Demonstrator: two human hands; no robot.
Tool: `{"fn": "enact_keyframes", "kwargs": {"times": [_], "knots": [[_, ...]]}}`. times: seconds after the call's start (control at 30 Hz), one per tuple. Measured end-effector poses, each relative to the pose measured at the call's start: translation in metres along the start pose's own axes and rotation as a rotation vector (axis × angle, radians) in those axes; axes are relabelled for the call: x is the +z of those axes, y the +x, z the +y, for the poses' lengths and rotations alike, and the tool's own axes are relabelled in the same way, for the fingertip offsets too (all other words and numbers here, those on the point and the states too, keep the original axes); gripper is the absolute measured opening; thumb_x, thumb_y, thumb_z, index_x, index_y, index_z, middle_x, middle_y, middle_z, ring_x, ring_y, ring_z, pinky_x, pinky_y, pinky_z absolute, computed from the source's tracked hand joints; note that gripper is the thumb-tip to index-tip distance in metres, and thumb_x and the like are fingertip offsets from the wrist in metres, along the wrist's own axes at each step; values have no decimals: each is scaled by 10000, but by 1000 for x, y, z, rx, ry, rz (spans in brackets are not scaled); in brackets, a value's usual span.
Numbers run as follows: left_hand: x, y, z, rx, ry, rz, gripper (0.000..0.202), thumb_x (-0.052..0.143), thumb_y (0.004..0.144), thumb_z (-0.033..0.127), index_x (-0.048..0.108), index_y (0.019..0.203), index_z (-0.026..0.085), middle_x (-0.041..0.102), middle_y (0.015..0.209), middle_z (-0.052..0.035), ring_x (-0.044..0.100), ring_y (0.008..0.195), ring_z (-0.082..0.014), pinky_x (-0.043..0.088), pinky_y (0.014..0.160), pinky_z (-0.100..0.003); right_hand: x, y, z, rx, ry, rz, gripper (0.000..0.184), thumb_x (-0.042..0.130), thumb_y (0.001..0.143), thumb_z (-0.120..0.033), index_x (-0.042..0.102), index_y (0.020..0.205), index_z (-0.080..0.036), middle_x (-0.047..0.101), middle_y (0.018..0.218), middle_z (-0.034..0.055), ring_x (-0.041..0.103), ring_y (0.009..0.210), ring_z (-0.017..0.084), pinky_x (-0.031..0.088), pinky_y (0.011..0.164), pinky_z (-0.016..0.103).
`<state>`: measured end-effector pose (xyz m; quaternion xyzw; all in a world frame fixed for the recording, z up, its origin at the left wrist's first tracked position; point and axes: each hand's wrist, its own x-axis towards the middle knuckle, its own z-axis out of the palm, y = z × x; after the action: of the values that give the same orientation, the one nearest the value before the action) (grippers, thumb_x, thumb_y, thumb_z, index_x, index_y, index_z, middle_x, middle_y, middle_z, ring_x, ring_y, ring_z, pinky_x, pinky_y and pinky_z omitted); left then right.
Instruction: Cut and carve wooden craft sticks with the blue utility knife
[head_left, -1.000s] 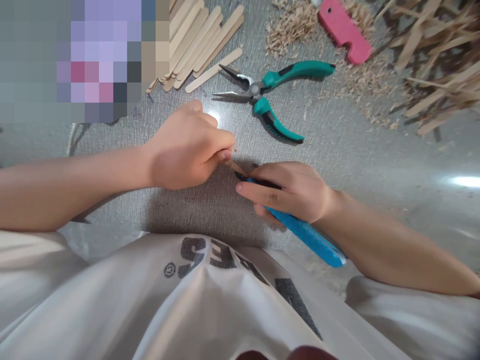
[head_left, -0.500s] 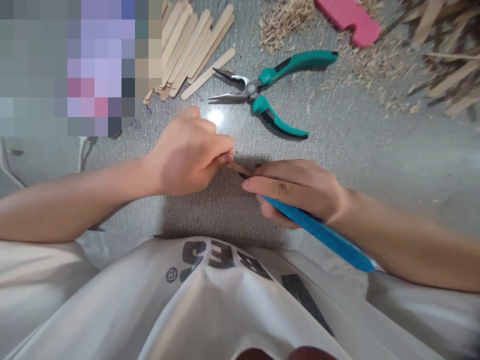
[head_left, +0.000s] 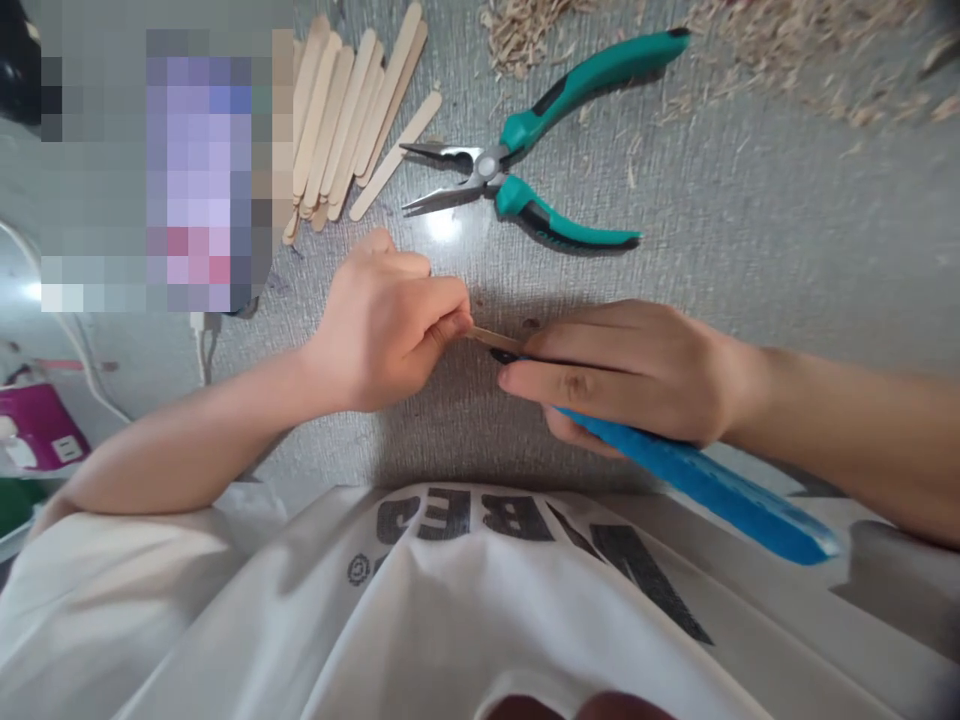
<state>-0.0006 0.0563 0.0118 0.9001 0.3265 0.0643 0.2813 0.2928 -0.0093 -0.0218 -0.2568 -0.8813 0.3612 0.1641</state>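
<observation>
My left hand [head_left: 394,325] is closed, its thumb and forefinger pinching one end of a thin wooden craft stick [head_left: 495,338]. The stick reaches across to my right hand [head_left: 630,375], whose fingers cover its other end. My right hand is wrapped round a long, flat, blue-handled tool [head_left: 697,480], which slants down towards the lower right. A small black tip pokes out by my right forefinger; the rest of the working end is hidden. Beyond both hands lie long-nose pliers [head_left: 489,167] with green and black handles, their jaws spread.
A bunch of flat craft sticks [head_left: 345,120] lies at the upper left, beside a pixelated patch. Wood shavings [head_left: 525,35] are scattered at the top and upper right. A white cable [head_left: 90,350] and a purple box [head_left: 41,425] are at the left edge.
The view has shifted, bringing the purple box in and losing the pink object at the top. My right hand has slid slightly right with the blue-handled tool, away from the left.
</observation>
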Motion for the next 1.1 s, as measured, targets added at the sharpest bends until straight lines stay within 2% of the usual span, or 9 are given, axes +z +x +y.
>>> {"fn": "enact_keyframes", "kwargs": {"times": [0.1, 0.33, 0.57, 0.67, 0.77, 0.93, 1.1], "knots": [[-1, -1, 1, -1, 6, -8, 345, 496, 1127, 318, 671, 833, 268, 549, 644, -7, 503, 618, -221, 367, 793, -476, 0, 1, -1, 21, 21, -33, 659, 245, 1265, -607, 833, 1346, -320, 743, 980, 85, 651, 849, 254, 522, 750, 420], [-4, -1, 2, 22, 38, 2, 348, 475, 1135, 285, 645, 833, 257, 623, 661, -13, 519, 611, -210, 368, 770, -471, 1, 1, -1, -44, -32, 43, 539, 309, 1271, -480, 820, 1364, -336, 686, 913, 48, 538, 732, 234, 461, 693, 412], [-7, 0, -1, 92, 20, 37, 319, 511, 1124, 258, 672, 848, 256, 632, 655, 1, 527, 597, -200, 330, 755, -463, 2, 0, -4, -36, -40, 36, 632, 227, 1290, -452, 842, 1308, -309, 698, 897, 51, 511, 717, 226, 390, 658, 401], [-7, 1, -1, 121, 13, 68, 319, 530, 1100, 237, 713, 838, 236, 625, 637, 0, 519, 581, -193, 326, 742, -451, 4, -1, -4, -18, 2, 42, 568, 292, 1292, -384, 852, 1244, -308, 674, 842, 20, 475, 685, 209, 367, 649, 384], [-7, 1, -1, 122, 17, 81, 330, 528, 1090, 245, 722, 823, 225, 630, 633, -2, 510, 575, -185, 330, 743, -443, 5, -2, -2, -11, 3, 32, 552, 323, 1274, -402, 862, 1202, -313, 656, 818, 22, 461, 674, 210, 374, 633, 383], [-8, 0, -2, 75, 52, 15, 370, 466, 1152, 313, 673, 851, 259, 641, 652, -13, 563, 608, -214, 348, 752, -462, 0, 3, -1, 41, 35, 18, 467, 438, 1239, -492, 862, 1144, -319, 672, 861, 33, 479, 692, 207, 417, 633, 368], [-8, -1, -3, 57, 86, -16, 400, 437, 1178, 340, 684, 876, 254, 633, 663, -18, 567, 627, -226, 351, 762, -473, -6, 10, -6, 31, -23, -19, 461, 440, 1263, -426, 881, 1196, -312, 627, 827, 4, 453, 690, 190, 350, 628, 348]]}}
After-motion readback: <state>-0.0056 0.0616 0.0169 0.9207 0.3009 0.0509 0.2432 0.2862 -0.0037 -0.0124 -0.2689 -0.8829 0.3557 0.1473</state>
